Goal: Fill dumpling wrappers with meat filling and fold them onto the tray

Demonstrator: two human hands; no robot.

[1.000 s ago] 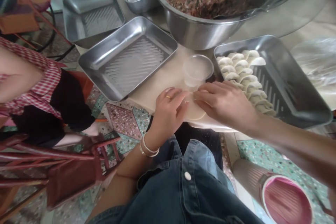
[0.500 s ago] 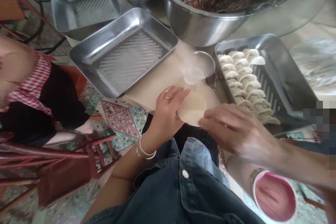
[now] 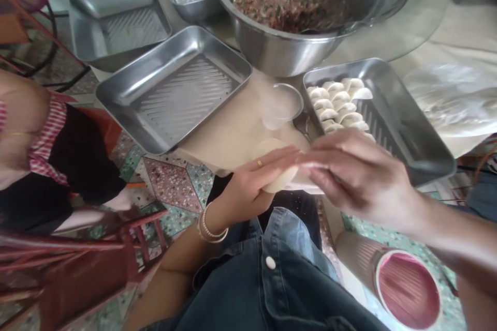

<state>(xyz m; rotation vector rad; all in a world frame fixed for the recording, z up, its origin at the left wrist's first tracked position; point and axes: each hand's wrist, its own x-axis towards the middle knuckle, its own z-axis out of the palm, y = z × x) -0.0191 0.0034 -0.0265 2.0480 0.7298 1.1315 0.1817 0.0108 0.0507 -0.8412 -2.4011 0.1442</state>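
A pale round dumpling wrapper [image 3: 280,182] lies in my left hand [image 3: 252,181], whose fingers stretch across its top and press on it. My right hand [image 3: 357,176] is closed in a pinch at the wrapper's right side, its fingertips meeting my left fingertips; motion blurs them and partly hides the edge they hold. Just beyond the right hand, rows of folded dumplings [image 3: 337,101] fill the left part of a metal tray [image 3: 411,114]. A small clear dish [image 3: 285,103] rests on the table ahead of both hands.
A large steel bowl [image 3: 279,51] of minced filling [image 3: 291,0] stands at the back. A ridged metal tray [image 3: 182,98] sits left of it, with others behind. Clear plastic [image 3: 458,93] lies at right. A pink-lined bin [image 3: 407,289] is below right; a person [image 3: 42,150] is at left.
My left fingers have moved over the wrapper and now cover much of it. My right hand has shifted slightly, bringing its fingertips against my left ones. The view has tilted a little.
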